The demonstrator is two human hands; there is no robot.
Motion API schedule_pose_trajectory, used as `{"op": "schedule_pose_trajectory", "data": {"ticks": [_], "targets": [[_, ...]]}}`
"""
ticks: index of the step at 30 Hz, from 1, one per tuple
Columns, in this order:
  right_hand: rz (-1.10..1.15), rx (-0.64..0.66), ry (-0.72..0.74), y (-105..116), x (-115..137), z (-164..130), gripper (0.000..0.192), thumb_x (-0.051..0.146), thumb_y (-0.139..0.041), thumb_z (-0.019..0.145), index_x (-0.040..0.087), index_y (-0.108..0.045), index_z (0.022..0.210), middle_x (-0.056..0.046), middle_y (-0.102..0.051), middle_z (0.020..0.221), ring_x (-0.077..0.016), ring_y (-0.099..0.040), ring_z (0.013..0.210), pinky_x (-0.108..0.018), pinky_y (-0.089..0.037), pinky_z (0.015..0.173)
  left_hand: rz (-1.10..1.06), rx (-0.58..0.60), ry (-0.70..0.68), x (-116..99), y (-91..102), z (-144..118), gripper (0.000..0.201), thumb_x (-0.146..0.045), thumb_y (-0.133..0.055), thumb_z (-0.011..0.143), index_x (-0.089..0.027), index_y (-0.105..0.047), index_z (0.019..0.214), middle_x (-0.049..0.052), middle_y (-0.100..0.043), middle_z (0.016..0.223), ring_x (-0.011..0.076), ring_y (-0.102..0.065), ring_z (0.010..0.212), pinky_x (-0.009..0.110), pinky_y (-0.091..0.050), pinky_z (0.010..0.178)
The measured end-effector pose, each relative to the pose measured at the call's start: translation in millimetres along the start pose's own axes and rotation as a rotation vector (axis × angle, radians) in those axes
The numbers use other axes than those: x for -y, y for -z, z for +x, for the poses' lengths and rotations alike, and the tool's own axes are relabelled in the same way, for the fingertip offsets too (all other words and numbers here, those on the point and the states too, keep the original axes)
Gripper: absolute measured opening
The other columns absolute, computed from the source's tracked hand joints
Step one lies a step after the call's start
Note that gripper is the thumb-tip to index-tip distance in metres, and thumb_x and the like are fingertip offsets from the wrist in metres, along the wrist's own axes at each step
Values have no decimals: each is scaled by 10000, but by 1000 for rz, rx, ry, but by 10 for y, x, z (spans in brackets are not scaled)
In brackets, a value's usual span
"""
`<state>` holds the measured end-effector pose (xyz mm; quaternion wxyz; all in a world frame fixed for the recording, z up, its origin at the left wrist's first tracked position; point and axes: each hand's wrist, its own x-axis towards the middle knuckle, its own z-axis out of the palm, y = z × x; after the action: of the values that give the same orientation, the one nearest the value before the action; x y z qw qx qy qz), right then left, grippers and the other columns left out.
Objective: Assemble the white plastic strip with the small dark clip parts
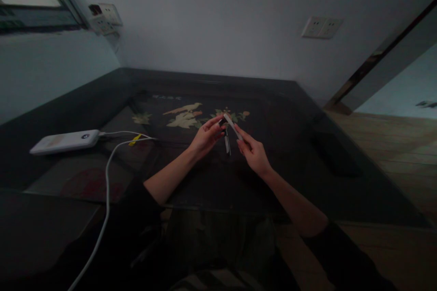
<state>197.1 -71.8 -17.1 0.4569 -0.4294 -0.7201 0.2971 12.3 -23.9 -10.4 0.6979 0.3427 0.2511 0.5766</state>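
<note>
Dimly lit, left hand (205, 137) and right hand (253, 153) both pinching a clipper (231, 131), above dark table (290, 113), power bank (64, 141) well left.

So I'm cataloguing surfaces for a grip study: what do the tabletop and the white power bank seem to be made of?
The tabletop looks like dark lacquered wood, possibly under glass: glossy sheen, with a pale bird-and-flower inlay. The power bank seems smooth white plastic, matte to satin, with rounded edges and a white cable plugged in. Dim light leaves both uncertain.
</note>
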Motion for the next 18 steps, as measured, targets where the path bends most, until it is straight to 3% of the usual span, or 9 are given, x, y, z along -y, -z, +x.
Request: {"op": "schedule_pose_trajectory", "data": {"ticks": [8,13,18], "targets": [[63,68,-18,-36,12,-32,506,321,-483,948,189,-522,1435,-29,-624,732,-102,-352,499,-248,-349,460,-10,-4,-3,-8,-6,-7,349,-204,-839,684,-194,-711,1009,13,-742,969,83,-684,763,189,-520,715],[64,122,-3,-48,46,-48,511,334,-491,944,207,-523,1438,-42,-637,754,-119,-434,534,-242,-388,493,-9,4,-5,3,13,1,409,-257,-858,662,-211,-705,1037,18,-739,1053,99,-695,816,195,-519,730],[39,55,0,-32,24,-20,499,330,-484,950,188,-537,1426,-46,-634,765,-120,-437,547,-253,-395,507,-13,7,-6,26,31,12,383,-245,-855,666,-206,-712,1020,9,-744,971,86,-685,780,189,-518,724]]}}
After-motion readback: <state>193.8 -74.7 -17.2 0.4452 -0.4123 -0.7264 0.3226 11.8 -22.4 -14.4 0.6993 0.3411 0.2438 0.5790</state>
